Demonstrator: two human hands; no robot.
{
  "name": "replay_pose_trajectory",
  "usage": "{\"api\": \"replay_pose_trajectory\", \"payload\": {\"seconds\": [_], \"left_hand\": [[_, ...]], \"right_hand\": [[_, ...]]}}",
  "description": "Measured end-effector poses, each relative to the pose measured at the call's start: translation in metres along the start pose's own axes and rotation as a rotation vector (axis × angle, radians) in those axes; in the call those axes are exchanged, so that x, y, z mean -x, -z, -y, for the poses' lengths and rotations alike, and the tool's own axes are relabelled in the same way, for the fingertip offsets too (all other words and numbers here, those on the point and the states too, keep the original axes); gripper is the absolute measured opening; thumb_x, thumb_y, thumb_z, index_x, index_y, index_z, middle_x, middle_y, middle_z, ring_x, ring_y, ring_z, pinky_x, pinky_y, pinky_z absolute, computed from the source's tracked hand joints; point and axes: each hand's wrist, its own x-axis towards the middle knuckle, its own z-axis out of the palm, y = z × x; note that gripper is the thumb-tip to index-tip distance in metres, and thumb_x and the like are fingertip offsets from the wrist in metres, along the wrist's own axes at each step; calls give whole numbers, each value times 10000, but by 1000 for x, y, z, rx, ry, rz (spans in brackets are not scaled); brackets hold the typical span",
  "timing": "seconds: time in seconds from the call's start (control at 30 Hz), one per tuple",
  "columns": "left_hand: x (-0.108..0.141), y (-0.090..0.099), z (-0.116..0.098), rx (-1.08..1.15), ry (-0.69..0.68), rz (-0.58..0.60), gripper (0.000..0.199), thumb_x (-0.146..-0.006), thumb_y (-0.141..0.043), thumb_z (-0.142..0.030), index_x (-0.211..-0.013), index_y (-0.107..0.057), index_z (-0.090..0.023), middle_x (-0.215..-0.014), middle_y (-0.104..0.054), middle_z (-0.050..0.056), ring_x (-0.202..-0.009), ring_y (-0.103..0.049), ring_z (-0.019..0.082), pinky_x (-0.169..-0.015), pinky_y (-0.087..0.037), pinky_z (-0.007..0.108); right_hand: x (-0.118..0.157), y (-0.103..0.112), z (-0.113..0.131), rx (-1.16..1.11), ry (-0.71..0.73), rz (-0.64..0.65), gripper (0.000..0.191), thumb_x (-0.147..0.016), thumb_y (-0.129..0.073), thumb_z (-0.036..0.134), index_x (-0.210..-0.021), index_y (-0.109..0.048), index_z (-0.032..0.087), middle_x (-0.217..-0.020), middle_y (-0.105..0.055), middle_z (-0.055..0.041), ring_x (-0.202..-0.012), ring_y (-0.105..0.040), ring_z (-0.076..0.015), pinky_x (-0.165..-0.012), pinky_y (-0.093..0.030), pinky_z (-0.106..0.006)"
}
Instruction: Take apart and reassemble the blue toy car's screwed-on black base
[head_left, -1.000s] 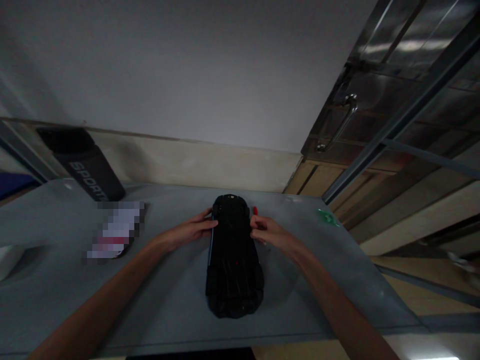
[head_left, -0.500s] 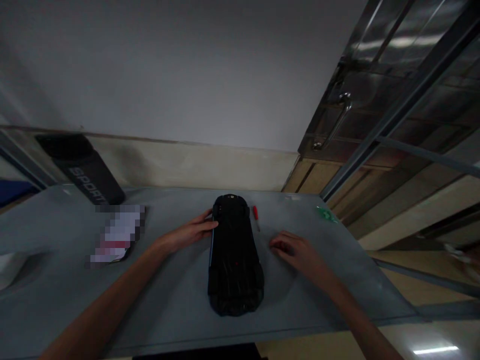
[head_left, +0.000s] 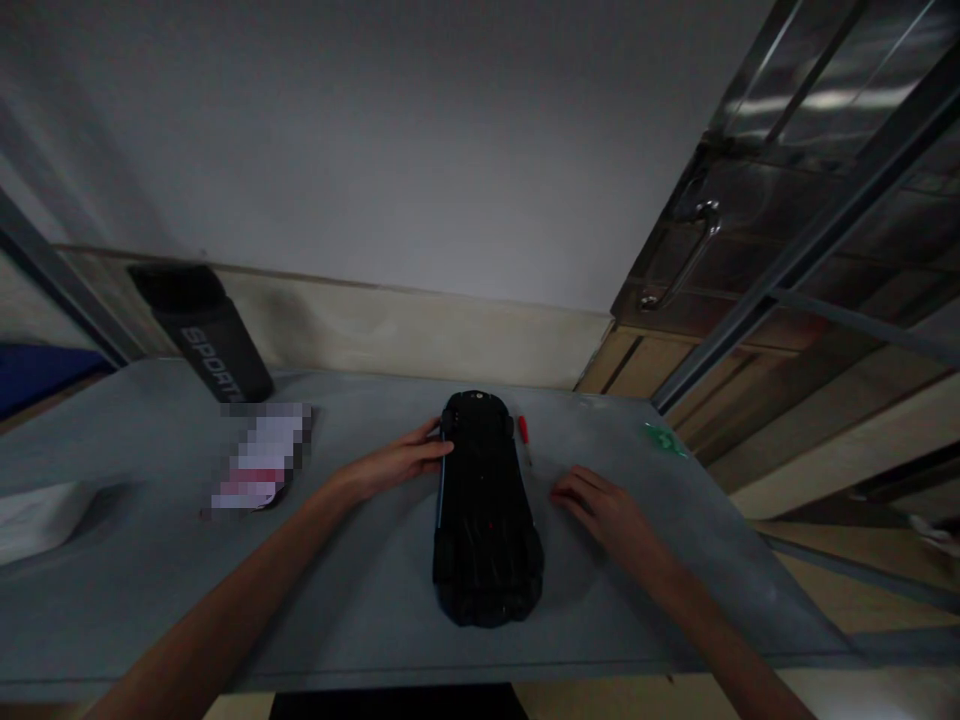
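A black toy car (head_left: 486,510) lies upside down on the grey table (head_left: 360,590), its dark underside facing up. My left hand (head_left: 409,458) grips the car's left side near its far end, thumb on the edge. To the right of the car, my right hand (head_left: 592,500) rests over the table with its fingers curled together; whether anything small is between the fingertips is hidden. A screwdriver with a red handle (head_left: 523,430) lies just right of the car's far end, between the car and my right hand.
A black bottle (head_left: 214,340) marked SPORT stands at the back left, with a blurred-out phone (head_left: 262,455) in front. A white object (head_left: 41,520) sits at the far left. A small green packet (head_left: 665,440) lies near the right edge. A wall borders the back.
The whole view has shifted, so the table's things appear further right. My right hand's fingers look slightly straighter and closer together. My left hand stays on the car.
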Motion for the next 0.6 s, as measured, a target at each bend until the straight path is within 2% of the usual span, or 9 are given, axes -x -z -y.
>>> {"api": "replay_pose_trajectory", "payload": {"seconds": [0.17, 0.43, 0.6], "left_hand": [[1, -1, -1, 3, -14, 18, 951, -870, -885, -370, -1696, -420, -296, -1736, -504, 115, -1609, -469, 331, -1334, -391, 519], [0, -2, 0, 24, -14, 18, 984, -850, -913, -368, -1700, -420, -316, -1747, -493, 103, -1616, -460, 338, -1339, -377, 521], [0, -1, 0, 49, 9, 0, 964, -870, -899, -343, -1702, -416, -291, -1745, -497, 100, -1625, -448, 327, -1352, -355, 489]], "right_hand": [[6, 4, -4, 11, 56, -9, 234, -1091, -527, 183, -1061, -742, 269, -1043, -773, -59, -948, -785, -227, -885, -648, -367], [-2, 3, -7, 248, 84, 17, 180, -1036, -554, 144, -1014, -704, 240, -1029, -757, -89, -932, -779, -259, -868, -657, -408], [-17, 12, 6, 127, 75, -39, 132, -1031, -530, 177, -976, -622, 253, -940, -707, -58, -833, -734, -227, -796, -627, -373]]}}
